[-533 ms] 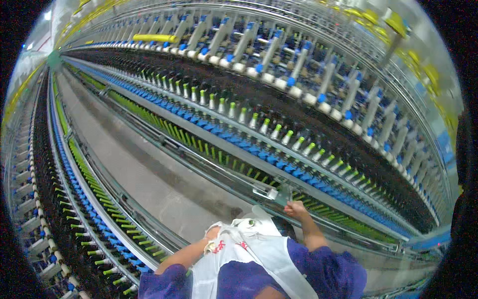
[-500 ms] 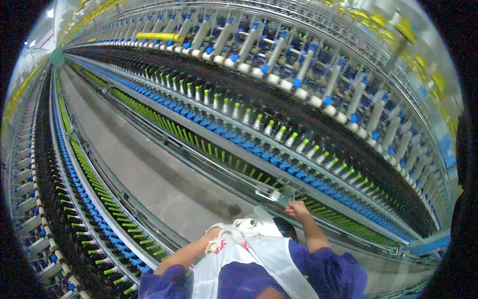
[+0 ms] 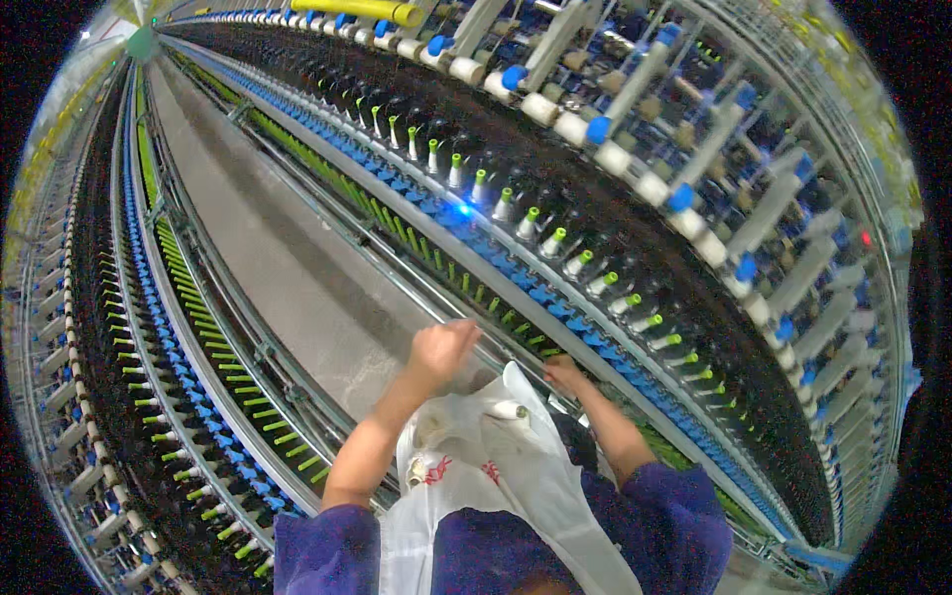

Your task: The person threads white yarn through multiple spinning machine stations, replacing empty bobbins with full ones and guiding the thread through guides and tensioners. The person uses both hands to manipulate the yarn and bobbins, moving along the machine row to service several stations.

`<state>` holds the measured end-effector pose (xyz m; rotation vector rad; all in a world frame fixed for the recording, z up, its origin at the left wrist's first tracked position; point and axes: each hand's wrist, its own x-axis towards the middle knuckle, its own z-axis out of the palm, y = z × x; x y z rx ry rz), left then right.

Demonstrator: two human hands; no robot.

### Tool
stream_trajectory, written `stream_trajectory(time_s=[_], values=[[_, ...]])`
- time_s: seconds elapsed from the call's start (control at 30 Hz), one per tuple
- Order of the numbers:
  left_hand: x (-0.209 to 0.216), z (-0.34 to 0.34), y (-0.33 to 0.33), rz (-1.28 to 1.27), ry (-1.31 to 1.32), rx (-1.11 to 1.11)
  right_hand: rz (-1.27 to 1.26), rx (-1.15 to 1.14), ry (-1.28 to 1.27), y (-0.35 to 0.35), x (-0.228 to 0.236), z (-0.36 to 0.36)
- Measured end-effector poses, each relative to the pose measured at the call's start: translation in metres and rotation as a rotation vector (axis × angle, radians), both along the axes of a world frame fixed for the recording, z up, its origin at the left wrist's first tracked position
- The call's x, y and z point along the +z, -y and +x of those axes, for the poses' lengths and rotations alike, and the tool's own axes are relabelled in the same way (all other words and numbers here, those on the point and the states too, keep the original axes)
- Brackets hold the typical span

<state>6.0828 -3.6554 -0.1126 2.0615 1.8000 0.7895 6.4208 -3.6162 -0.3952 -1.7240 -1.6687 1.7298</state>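
My left hand [image 3: 443, 352] is raised above the aisle in front of my apron, its fingers curled. Whatever may be inside it is hidden. Beside the front rail [image 3: 407, 270] of the spinning frame on my right is my right hand [image 3: 562, 374], fingers bent closed; I cannot make out what they grip. Between my arms hangs a white apron [image 3: 436, 516] with red marks, its pouch sagging outward. A white bobbin [image 3: 510, 410] lies at the pouch's top, and a pale roundish end [image 3: 416, 470] shows at its left.
Along the right frame run green pegs [image 3: 402, 230], a blue row of parts [image 3: 397, 180] with a lit blue light [image 3: 464, 209], and green-topped bobbins [image 3: 555, 241]. White rollers [image 3: 650, 188] line its upper part. Another frame [image 3: 188, 397] flanks the grey floor [image 3: 268, 228] on the left.
My left hand has come up off the apron and moved forward and right. My right hand has shifted slightly up and left. The view has shifted along the frame; a blue light now shows.
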Motion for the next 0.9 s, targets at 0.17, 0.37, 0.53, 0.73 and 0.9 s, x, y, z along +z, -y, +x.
stream_trajectory(time_s=[0.17, 0.37, 0.53, 0.73, 0.9], values=[[-0.041, -0.026, -0.048, -0.254, 0.061, -0.116, -0.213, -0.081, -0.228, -0.098, -0.053, -0.161], [-0.088, -0.077, -0.14, -0.224, 0.201, -0.174, 0.418, -0.099, -0.118, -0.193, -0.111, -0.298], [-0.111, -0.098, -0.244, -0.451, 0.273, -0.126, 0.164, -0.314, -0.1, -0.237, -0.119, -0.345], [-0.133, -0.07, -0.338, 0.172, 0.478, -0.324, 0.03, -0.569, -0.135, -0.252, -0.107, -0.363], [-0.145, -0.045, -0.38, 0.12, 0.594, -0.236, 0.01, -0.71, -0.251, -0.261, -0.102, -0.367]])
